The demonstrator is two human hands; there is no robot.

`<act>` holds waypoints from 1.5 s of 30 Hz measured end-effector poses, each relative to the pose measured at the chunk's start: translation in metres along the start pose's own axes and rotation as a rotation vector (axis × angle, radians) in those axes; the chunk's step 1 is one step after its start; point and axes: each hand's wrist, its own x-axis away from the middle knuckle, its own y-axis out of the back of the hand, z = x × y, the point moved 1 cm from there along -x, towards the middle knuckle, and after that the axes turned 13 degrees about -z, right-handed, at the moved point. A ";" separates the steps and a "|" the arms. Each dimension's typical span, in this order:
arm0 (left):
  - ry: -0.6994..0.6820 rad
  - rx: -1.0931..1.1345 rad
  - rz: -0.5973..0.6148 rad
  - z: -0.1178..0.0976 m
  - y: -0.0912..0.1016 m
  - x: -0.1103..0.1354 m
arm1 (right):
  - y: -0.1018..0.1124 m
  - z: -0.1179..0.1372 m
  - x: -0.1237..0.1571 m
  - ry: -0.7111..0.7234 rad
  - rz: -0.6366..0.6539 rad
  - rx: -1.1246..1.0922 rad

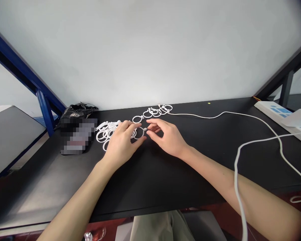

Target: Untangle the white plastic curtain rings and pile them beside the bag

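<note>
A white curtain ring (143, 134) with a small knob on its edge lies between my two hands on the black table. My left hand (122, 140) is over the ring's left side, thumb and fingers apart, and covers part of it. From the right, my right hand (169, 135) comes close to the knob with curved fingers and the thumb spread from them; whether a fingertip touches it is hard to see. Beside and partly under my left hand is a pile of similar white rings (101, 135). Behind the hands, several more rings (155, 112) lie in a loose row.
A black plastic bag (77, 110) sits at the back left, with a blurred-out item in front. White cable (224, 113) runs across the table's right side and over my right forearm. A white and blue box (278, 112) stands at the right. The wall (150, 53) closes the back.
</note>
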 end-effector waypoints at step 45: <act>0.204 0.323 0.168 -0.007 0.011 -0.004 | 0.010 0.011 0.003 0.217 -0.080 0.009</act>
